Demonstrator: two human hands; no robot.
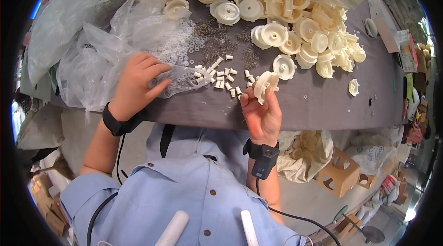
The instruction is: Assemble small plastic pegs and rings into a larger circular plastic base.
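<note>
My right hand [262,116] grips a cream round plastic part [266,85] by its edge, tilted, just above the table's near side. My left hand [140,83] rests at a clear plastic bag [177,82], its fingers bent and the thumb apart from them; nothing shows between them. Between my hands lie several small white plastic plugs [221,78]. Behind these are scattered small metal springs [220,45] and a heap of translucent washers [181,45]. One cream wheel-like part [284,66] lies flat just beyond my right hand.
A big heap of cream round parts [307,29] covers the back right of the grey table [318,103], partly under clear plastic. More clear bags [92,57] spread over the left. A loose cream part [353,87] lies to the right. Below stand a sack [304,154] and brown cartons [339,172].
</note>
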